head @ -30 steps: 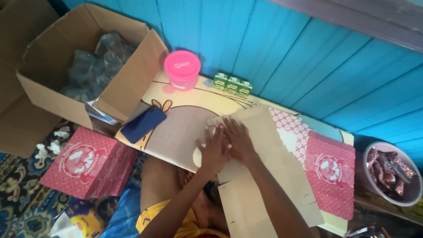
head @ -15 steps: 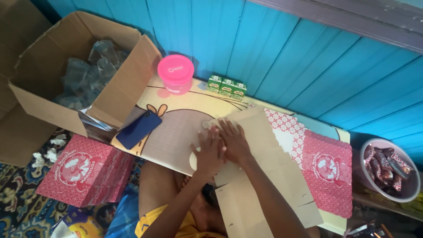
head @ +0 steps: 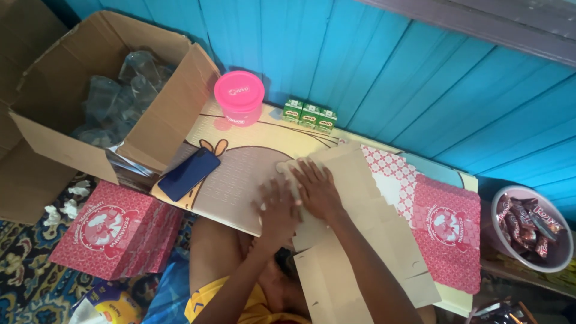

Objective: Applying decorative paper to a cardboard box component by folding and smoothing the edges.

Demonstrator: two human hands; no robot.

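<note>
Scanning from the left, I see an open brown box (head: pixel 90 102) holding crumpled clear plastic, and below it a stack of red printed cartons (head: pixel 111 231) already folded up, with bits of white tissue beside them on the patterned floor. Next comes a low table (head: pixel 240 174) with a cartoon print on top; a dark blue phone (head: pixel 189 174) lies on its left part, a pink tub (head: pixel 239 97) stands at its far edge against the blue plank wall, and three small green drink cartons (head: pixel 309 115) sit just right of the tub. At the middle, my left hand (head: pixel 277 207) lies flat with fingers spread, pressing on the plain brown side of a flat cardboard sheet (head: pixel 360 240), and my right hand (head: pixel 318 191) presses down just beside it, fingers together, neither hand closed around anything. That sheet stretches from the table toward my lap, with its flaps not yet raised, so I judge the folding is at an early stage. Farther right, another red sheet (head: pixel 447 234) lies flat on the table, not yet folded. At the far right stands a bowl (head: pixel 531 225) of wrapped sweets.
</note>
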